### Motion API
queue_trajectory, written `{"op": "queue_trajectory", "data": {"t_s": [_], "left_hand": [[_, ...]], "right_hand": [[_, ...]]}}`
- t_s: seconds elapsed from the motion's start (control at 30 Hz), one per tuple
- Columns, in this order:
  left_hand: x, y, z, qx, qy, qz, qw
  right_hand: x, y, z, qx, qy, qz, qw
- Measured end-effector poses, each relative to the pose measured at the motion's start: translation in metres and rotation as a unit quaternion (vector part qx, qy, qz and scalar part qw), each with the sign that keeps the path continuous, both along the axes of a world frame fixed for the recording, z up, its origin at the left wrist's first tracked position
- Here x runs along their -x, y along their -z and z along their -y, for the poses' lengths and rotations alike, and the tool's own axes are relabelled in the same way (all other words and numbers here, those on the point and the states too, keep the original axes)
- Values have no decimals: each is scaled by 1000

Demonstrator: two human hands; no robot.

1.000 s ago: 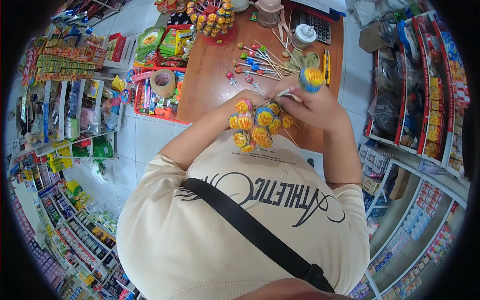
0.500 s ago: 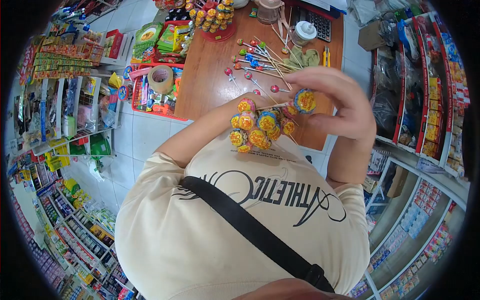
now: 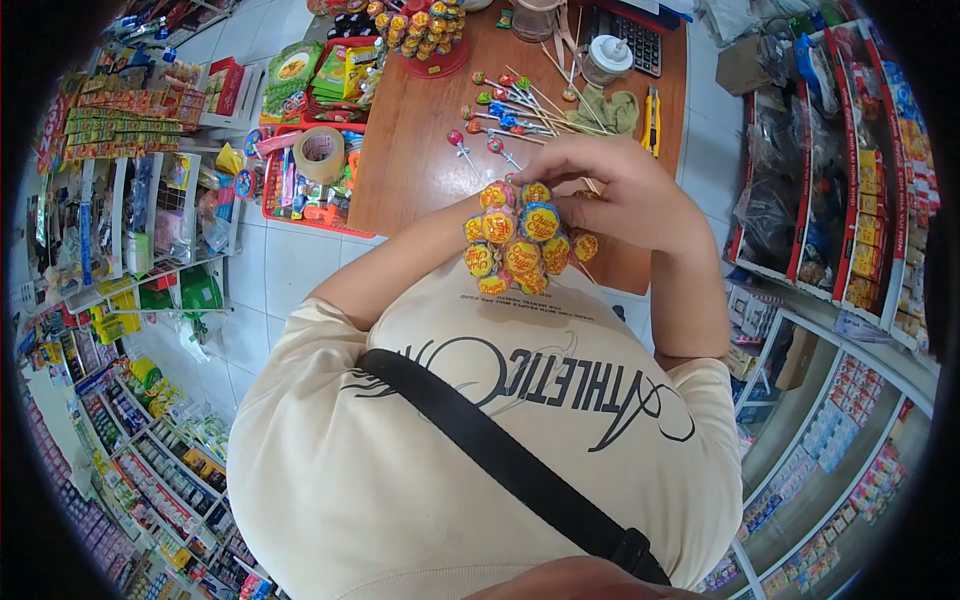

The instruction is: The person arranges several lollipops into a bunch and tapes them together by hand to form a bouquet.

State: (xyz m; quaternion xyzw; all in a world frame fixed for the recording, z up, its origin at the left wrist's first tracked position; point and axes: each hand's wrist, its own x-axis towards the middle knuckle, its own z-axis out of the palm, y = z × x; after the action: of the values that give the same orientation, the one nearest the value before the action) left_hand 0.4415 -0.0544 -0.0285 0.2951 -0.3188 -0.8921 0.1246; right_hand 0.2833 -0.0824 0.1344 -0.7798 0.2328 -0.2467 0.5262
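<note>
Close to the shirt, by the near edge of the table, is a round bunch of pops. The left hand is hidden behind it; just the left arm shows, so I cannot tell how it grips. The right hand is bent, finger and thumb at the edge of the bunch, but I cannot tell if they pinch anything. Loose pops lie on the table with thin sticks. Each pop looks light, a hard ball on a stiff stick. Shiny wraps may be slippery, and a ball could crack if it drops. Sticks seem best to hold: low down, snug but not too tight, since they might bend.
</note>
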Motion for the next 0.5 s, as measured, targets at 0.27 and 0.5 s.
{"op": "queue_trajectory", "data": {"t_s": [0.27, 0.5], "left_hand": [[0, 2, 1, 20, -6, 5, 1000], [-1, 0, -4, 19, 10, 7, 1000]], "right_hand": [[-6, 34, -8, -215, -50, 257, 941], [6, 18, -3, -323, -57, 124, 937]]}}
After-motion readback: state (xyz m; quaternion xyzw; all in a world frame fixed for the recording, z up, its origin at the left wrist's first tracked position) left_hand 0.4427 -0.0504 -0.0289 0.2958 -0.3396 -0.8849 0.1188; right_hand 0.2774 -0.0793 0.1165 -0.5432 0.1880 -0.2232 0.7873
